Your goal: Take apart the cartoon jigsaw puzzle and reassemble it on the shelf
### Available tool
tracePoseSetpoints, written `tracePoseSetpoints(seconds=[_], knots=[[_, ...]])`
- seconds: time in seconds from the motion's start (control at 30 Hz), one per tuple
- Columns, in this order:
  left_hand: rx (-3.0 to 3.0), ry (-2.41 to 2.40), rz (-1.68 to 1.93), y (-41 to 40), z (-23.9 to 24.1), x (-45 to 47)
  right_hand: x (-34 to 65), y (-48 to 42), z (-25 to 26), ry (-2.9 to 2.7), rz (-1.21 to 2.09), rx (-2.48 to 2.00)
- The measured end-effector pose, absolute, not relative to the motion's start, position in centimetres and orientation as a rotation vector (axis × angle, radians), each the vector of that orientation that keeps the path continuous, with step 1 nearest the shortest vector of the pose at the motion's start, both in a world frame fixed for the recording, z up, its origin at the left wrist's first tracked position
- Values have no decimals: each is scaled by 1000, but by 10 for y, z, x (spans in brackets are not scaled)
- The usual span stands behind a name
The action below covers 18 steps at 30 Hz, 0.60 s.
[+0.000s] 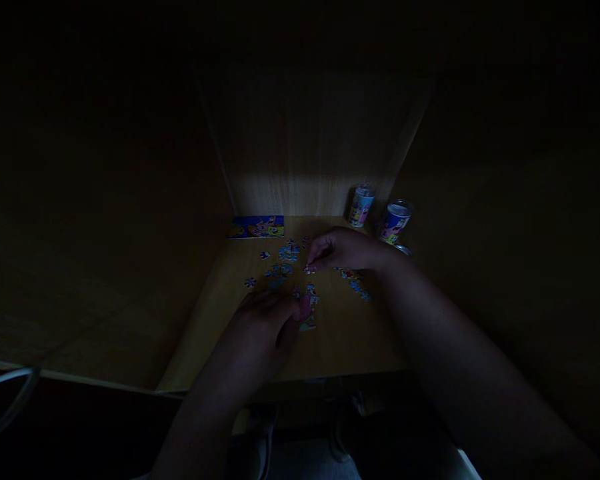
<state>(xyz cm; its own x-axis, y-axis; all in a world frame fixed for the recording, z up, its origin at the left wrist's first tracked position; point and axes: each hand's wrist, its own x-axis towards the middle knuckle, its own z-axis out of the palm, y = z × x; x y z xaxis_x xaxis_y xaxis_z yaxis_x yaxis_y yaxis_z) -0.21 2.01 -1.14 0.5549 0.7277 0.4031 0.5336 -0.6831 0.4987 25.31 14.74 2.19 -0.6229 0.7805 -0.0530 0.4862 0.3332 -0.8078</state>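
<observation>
In dim light, my right hand (327,250) is closed in a pinch on a small jigsaw piece (309,269), just over the wooden surface. My left hand (267,317) lies lower and to the left, its fingers bent and partly hidden. One fingertip presses on the left edge of a narrow section of joined jigsaw pieces (306,307), pink in the middle and greenish at the bottom. Beyond the left hand lie a bluish cluster of pieces (279,272) and another cluster (289,251). More joined pieces (359,290) rest below my right wrist.
A blue printed cartoon strip (259,227) stands at the back left. Two printed cylindrical cans with clear tops, one can (361,207) and another can (396,220), stand at the back right. Single pieces lie leftward, including one piece (250,283). Wooden panels (310,147) enclose the surface.
</observation>
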Motion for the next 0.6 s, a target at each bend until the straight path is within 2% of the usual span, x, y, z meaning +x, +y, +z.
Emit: tracePoseSetpoints(seconds=[0.2,0.6], knots=[[2477,1069,823,20,-12,-2,256,142,26,-2367,1338,-1171],[2483,1049,844,19,-11,-2,258,143,22,-2426,1408,-1204]])
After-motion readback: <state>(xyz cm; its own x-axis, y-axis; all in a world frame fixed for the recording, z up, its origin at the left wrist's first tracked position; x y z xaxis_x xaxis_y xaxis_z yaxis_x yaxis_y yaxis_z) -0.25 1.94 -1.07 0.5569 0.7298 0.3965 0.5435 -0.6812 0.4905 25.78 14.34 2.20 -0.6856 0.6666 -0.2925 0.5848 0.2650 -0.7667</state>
